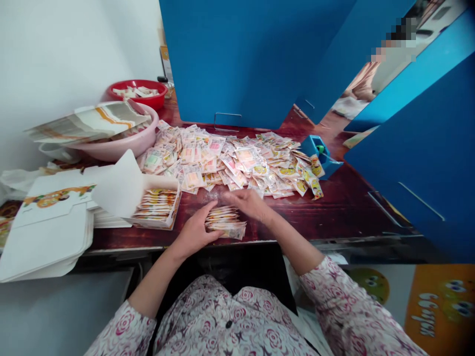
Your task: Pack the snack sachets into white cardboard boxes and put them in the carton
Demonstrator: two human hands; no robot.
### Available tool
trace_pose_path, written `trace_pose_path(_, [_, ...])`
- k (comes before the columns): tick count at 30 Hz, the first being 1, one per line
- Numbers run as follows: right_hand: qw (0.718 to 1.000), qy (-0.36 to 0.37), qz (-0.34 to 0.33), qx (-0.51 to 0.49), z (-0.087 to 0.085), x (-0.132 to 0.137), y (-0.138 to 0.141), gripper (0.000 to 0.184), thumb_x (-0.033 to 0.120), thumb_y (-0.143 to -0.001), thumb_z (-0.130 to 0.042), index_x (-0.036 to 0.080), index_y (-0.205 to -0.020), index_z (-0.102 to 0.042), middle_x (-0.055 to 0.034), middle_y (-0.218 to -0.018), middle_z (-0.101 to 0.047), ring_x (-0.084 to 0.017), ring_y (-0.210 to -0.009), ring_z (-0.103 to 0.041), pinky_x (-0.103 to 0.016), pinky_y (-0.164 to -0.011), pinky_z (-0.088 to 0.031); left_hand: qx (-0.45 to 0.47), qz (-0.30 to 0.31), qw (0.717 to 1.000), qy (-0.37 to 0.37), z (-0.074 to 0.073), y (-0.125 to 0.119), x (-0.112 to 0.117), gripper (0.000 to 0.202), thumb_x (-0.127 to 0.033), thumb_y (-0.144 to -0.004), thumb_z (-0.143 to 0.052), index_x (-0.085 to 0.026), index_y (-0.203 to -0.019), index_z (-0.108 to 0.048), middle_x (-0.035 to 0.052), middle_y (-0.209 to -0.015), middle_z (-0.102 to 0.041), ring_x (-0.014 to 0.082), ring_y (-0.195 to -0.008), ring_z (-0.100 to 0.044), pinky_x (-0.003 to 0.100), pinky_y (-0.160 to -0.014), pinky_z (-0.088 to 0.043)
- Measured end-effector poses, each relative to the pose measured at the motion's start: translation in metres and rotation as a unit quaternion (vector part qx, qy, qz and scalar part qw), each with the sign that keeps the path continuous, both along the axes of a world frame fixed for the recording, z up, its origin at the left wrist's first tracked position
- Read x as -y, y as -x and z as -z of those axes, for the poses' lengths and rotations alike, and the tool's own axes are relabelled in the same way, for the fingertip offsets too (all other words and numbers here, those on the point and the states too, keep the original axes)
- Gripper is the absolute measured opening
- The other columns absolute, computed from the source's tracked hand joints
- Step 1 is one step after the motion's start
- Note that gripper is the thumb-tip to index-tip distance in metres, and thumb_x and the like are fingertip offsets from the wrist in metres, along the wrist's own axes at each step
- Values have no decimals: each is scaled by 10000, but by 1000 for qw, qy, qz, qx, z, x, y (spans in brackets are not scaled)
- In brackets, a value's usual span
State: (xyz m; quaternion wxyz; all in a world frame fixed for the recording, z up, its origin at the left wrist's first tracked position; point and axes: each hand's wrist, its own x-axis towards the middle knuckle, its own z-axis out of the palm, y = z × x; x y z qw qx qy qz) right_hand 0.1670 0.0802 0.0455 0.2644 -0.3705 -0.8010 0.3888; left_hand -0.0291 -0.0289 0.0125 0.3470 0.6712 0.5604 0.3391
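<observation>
The left hand [195,230] and right hand [248,205] are pressing a loose stack of illegibly printed sachets [225,223] together beside the open white carton [154,225].

The left forearm [154,282] and right forearm [295,240] angle inward from the near corners, bare below the sleeves. The left hand [195,233] sits nearer, its fingers slightly curled and pointing right. The right hand [249,204] lies farther and flatter, its fingers stretched left, well above the left fingertips.
</observation>
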Motion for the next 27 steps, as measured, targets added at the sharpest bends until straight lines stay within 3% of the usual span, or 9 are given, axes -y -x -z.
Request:
trace_pose_path(3, [979, -122, 162, -7, -4, -37, 15, 362, 434, -964, -524, 195, -1105, -757, -72, -1093, -764, -249, -997, -690, -350, -910, -504, -19, -7, 1000, -2, -5, -1, 2, 691, -263, -755, -740, -212, -1399, -494, 139, -1437, -583, 314, -1319, -566, 546, -1148, -418])
trace_pose_path(6, [952, -193, 197, 133, -11, -69, 31, 326, 354, -915, -613, 161, -1153, -724, -153, -1147, -738, -279, -1063, -662, -359, -937, -473, -34, -17, 999, 1, -7, -1, 5, 717, -261, -745, -746, -201, -1411, -486, 144, -1434, -585, 316, -1301, -580, 536, -1129, -441])
trace_pose_path(9, [936, -169, 215, 224, -14, -87, 37, 209, 308, -914, -606, 158, -916, -751, -139, -941, -754, -253, -918, -664, -310, -805, -463, -43, -23, 999, -1, -8, -1, 6, 738, -256, -732, -761, -218, -1415, -483, 135, -1419, -601, 320, -1292, -588, 521, -1121, -449])
trace_pose_path(13, [948, -114, 276, 105, -13, -81, 24, 319, 331, -944, -528, 160, -741, -705, -43, -677, -677, -173, -672, -583, -275, -632, -401, -42, -21, 999, -15, -7, 0, 5, 724, -246, -726, -761, -230, -1398, -491, 132, -1403, -612, 333, -1292, -583, 543, -1119, -442])
trace_pose_path(15, [971, -101, 215, 27, -10, -64, 17, 315, 369, -940, -517, 175, -802, -723, -16, -692, -677, -161, -663, -572, -269, -631, -409, -38, -17, 999, -23, -4, 0, 5, 700, -249, -730, -755, -236, -1382, -499, 133, -1396, -613, 340, -1283, -584, 564, -1113, -442])
trace_pose_path(17, [992, -75, 103, -4, -8, -41, 12, 299, 404, -929, -528, 208, -888, -749, -5, -778, -715, -168, -720, -601, -268, -673, -442, -30, -17, 999, -26, -1, 0, 4, 692, -251, -733, -752, -242, -1376, -496, 134, -1387, -613, 345, -1274, -586, 580, -1105, -442])
trace_pose_path(21, [997, -19, -63, 51, -4, 1, 11, 342, 444, -943, -528, 213, -828, -753, -1, -733, -703, -159, -695, -588, -267, -687, -445, 1, -26, 999, -26, 6, -1, 3, 776, -247, -729, -756, -245, -1428, -417, 143, -1429, -561, 335, -1315, -555, 576, -1125, -429])
trace_pose_path(24, [995, -32, -67, 66, -2, 19, 11, 496, 519, -978, -475, 191, -686, -706, -17, -613, -622, -148, -594, -514, -276, -639, -419, 29, -53, 997, -56, 10, -1, 2, 965, -255, -698, -790, -237, -1511, -271, 182, -1530, -425, 336, -1355, -513, 561, -1129, -431])
trace_pose_path(27, [995, -58, -57, 54, 3, 24, 9, 546, 536, -1005, -407, 184, -751, -739, -45, -668, -663, -172, -635, -563, -292, -651, -454, 39, -55, 996, -57, 8, -1, 0, 1099, -265, -672, -818, -243, -1561, -171, 204, -1582, -344, 362, -1393, -469, 570, -1137, -420])
